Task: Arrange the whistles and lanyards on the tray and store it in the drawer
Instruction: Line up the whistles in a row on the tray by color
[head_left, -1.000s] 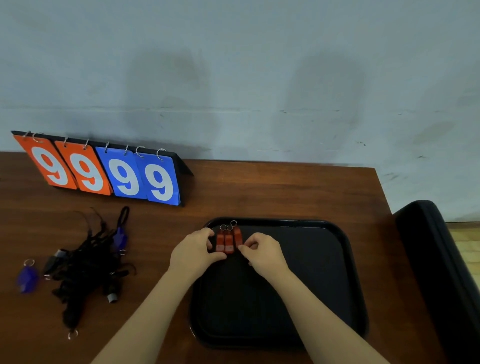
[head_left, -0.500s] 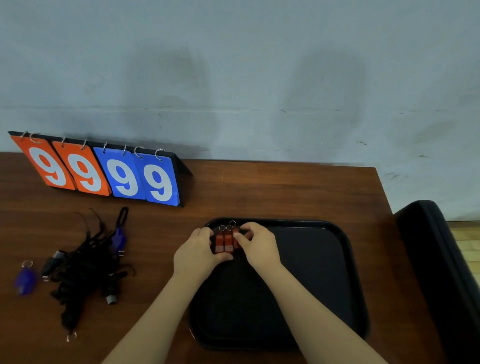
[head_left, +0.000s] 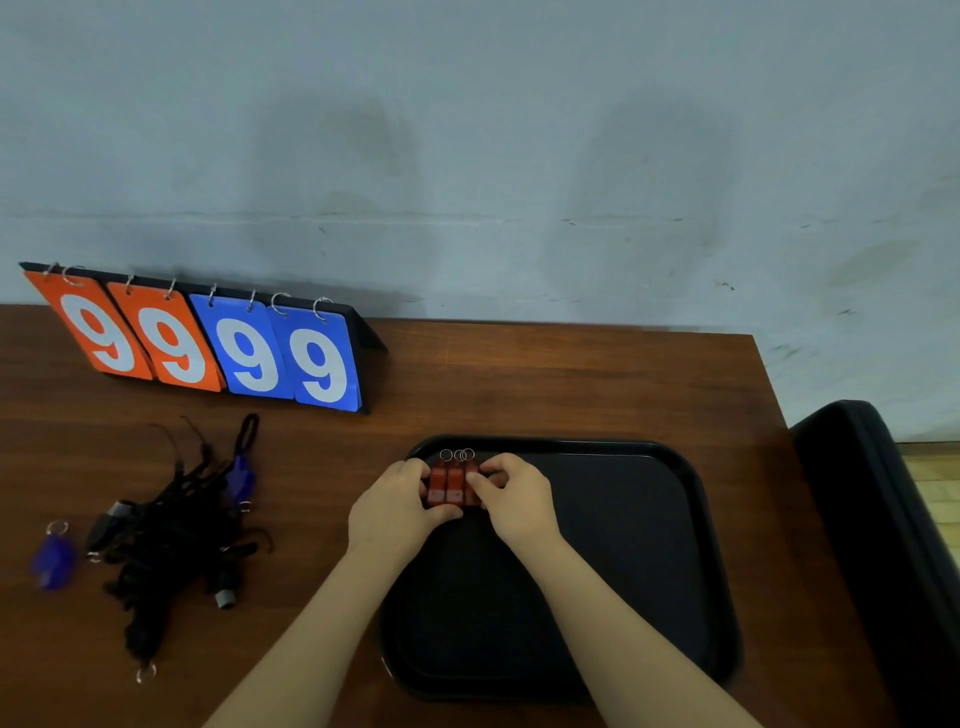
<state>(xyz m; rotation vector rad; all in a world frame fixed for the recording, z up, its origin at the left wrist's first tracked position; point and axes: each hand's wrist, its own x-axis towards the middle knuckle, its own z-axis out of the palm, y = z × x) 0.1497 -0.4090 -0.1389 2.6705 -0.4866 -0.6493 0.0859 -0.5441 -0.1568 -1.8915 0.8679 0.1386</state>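
Both hands have squeezed closer; fingers now press three small red plastic whistles together on the black plastic tray, neatly lined up.

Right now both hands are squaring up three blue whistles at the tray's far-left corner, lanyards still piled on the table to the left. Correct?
Not quite: the three whistles between the left hand and right hand are red, not blue, as the head view shows. They do sit at the far-left corner of the tray, and the lanyards lie piled on the table to the left.
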